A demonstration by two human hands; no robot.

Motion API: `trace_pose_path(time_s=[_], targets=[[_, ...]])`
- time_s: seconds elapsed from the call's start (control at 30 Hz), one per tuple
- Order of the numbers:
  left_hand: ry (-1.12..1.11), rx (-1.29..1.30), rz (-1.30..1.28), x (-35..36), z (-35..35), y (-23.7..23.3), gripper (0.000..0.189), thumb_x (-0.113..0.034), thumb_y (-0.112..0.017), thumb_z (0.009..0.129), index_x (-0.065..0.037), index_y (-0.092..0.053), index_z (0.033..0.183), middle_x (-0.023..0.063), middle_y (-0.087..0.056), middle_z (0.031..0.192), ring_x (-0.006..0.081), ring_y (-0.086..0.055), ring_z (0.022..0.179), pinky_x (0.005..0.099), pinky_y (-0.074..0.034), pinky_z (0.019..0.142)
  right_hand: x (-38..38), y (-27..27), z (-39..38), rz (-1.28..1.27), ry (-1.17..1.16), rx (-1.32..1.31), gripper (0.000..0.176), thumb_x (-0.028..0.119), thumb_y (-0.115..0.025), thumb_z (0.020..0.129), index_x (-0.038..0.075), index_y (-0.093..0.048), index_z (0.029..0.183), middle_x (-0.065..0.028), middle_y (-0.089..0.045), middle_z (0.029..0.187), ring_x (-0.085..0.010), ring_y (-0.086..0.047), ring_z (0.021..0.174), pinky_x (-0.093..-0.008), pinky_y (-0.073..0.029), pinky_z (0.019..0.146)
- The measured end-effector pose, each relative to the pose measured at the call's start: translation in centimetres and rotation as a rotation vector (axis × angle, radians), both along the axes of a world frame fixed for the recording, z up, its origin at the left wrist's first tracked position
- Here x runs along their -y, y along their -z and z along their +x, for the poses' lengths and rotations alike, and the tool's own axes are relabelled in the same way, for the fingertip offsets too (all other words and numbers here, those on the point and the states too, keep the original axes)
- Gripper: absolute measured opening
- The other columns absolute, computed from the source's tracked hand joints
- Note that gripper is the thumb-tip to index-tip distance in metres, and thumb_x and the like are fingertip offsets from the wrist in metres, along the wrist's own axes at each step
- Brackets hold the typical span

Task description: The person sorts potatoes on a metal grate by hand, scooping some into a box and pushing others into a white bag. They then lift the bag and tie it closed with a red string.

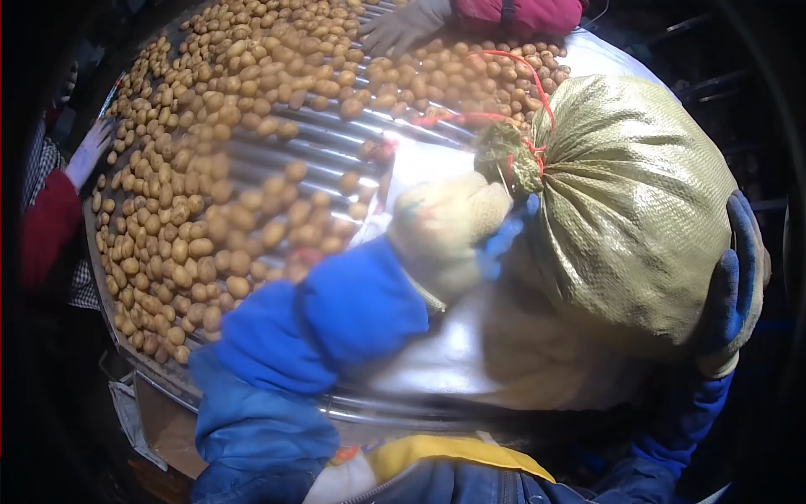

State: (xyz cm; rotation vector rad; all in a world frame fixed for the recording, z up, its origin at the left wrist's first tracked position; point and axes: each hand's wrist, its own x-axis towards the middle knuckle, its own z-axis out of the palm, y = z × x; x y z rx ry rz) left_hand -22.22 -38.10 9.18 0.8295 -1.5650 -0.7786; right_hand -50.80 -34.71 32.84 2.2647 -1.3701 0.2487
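A full, olive-green woven sack [630, 210] lies tilted at the right, its gathered neck pointing left and bound with red string [537, 155]. My left hand [457, 227], in a cream glove with blue coating, is closed in a fist at the neck; its fingertips are partly hidden and blurred. Around the sack's far right side curves my right hand [739, 281], also gloved, with fingers and thumb pressed against the fabric. What the sack contains cannot be seen.
Many potatoes [180, 227] cover the metal roller table [311, 143] at the left and back. A co-worker's grey-gloved hand [407, 25] rests at the top, another person's pale-gloved hand [88, 151] at the left edge. Below the sack is a smooth metal surface [445, 361].
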Motion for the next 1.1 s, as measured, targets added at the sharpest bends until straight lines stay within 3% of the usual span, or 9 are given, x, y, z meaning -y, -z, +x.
trace_pose_path(time_s=[0.17, 0.33, 0.43, 0.5, 0.77, 0.9, 0.97, 1.03, 1.1], targets=[[0.128, -0.772, 0.276, 0.9, -2.0, 0.1, 0.025, -0.012, -0.071, 0.094, 0.001, -0.072, 0.115, 0.0118, -0.074, 0.099, 0.0224, -0.071, 0.085, 0.0333, -0.057, 0.076, 0.0, -0.1, 0.2, -0.003, 0.009, -0.017, 0.047, 0.026, -0.051, 0.106, -0.004, -0.061, 0.14, -0.0192, -0.06, 0.146, -0.0316, -0.051, 0.14, -0.0421, -0.034, 0.119], [0.462, -0.811, 0.729, 1.7, 0.0, -0.8, 0.015, -0.005, -0.062, 0.099, 0.003, -0.073, 0.108, 0.0052, -0.068, 0.087, 0.0106, -0.064, 0.064, 0.0262, -0.054, 0.057, -0.1, -0.1, 0.4, -0.02, 0.025, -0.058, 0.047, 0.027, -0.051, 0.106, -0.003, -0.062, 0.14, -0.0192, -0.06, 0.147, -0.0313, -0.052, 0.14, -0.0417, -0.034, 0.119], [0.663, -0.662, 0.43, 1.4, -0.1, -1.4, 0.014, -0.012, -0.065, 0.098, 0.001, -0.071, 0.101, 0.0064, -0.067, 0.082, 0.0112, -0.061, 0.054, 0.0258, -0.05, 0.049, -0.1, -0.2, 0.5, -0.009, 0.018, -0.037, 0.047, 0.027, -0.051, 0.106, -0.003, -0.062, 0.14, -0.019, -0.06, 0.146, -0.0312, -0.052, 0.139, -0.0418, -0.034, 0.119], [0.641, -0.734, 0.779, -0.1, -0.1, -3.9, 0.019, -0.016, -0.072, 0.093, 0.0, -0.07, 0.101, 0.0074, -0.067, 0.08, 0.0127, -0.061, 0.053, 0.0257, -0.05, 0.049, -0.2, -0.1, 0.6, -0.011, 0.023, -0.046, 0.046, 0.027, -0.052, 0.106, -0.003, -0.063, 0.139, -0.0188, -0.061, 0.146, -0.0311, -0.053, 0.138, -0.0419, -0.034, 0.119], [0.685, -0.457, 0.972, 0.5, 2.6, -4.5, 0.031, -0.022, -0.079, 0.087, 0.002, -0.071, 0.104, 0.0082, -0.067, 0.074, 0.015, -0.062, 0.054, 0.0267, -0.049, 0.048, -0.2, 0.3, 1.0, -0.035, -0.001, 0.008, 0.045, 0.028, -0.053, 0.105, -0.002, -0.065, 0.137, -0.0182, -0.063, 0.143, -0.0317, -0.054, 0.136, -0.0424, -0.036, 0.116], [0.76, -0.418, 0.938, 1.2, 3.5, -0.5, 0.033, -0.028, -0.072, 0.092, 0.004, -0.072, 0.101, 0.0088, -0.067, 0.073, 0.0139, -0.061, 0.053, 0.0264, -0.05, 0.05, -0.2, 0.0, 0.7, -0.026, -0.002, -0.018, 0.044, 0.026, -0.054, 0.105, -0.003, -0.064, 0.137, -0.0196, -0.062, 0.143, -0.0326, -0.055, 0.135, -0.043, -0.039, 0.116], [0.791, -0.609, 0.672, 1.2, 4.1, -0.8, 0.035, -0.031, -0.07, 0.094, 0.004, -0.072, 0.1, 0.0085, -0.067, 0.073, 0.0135, -0.06, 0.054, 0.026, -0.05, 0.05, -0.2, 0.0, 0.6, -0.01, -0.008, -0.005, 0.044, 0.024, -0.054, 0.106, -0.004, -0.062, 0.138, -0.0205, -0.06, 0.144, -0.0327, -0.055, 0.136, -0.0433, -0.04, 0.116], [0.47, -0.46, 1.043, -0.1, 4.7, -3.3, 0.048, -0.043, -0.064, 0.101, 0.004, -0.072, 0.101, 0.0093, -0.067, 0.077, 0.0131, -0.059, 0.056, 0.0257, -0.049, 0.05, 0.1, 0.4, 0.1, 0.026, -0.049, 0.1, 0.044, 0.022, -0.054, 0.106, -0.006, -0.061, 0.139, -0.0212, -0.058, 0.146, -0.0327, -0.054, 0.137, -0.0435, -0.041, 0.117], [0.435, -0.413, 1.018, 0.4, 4.3, -2.6, 0.056, -0.052, -0.06, 0.102, 0.003, -0.072, 0.103, 0.0088, -0.067, 0.078, 0.0133, -0.06, 0.057, 0.0258, -0.05, 0.05, 0.1, 0.4, -0.1, 0.036, -0.061, 0.089, 0.043, 0.021, -0.053, 0.107, -0.006, -0.06, 0.14, -0.0213, -0.057, 0.147, -0.0327, -0.053, 0.139, -0.0439, -0.04, 0.119]])
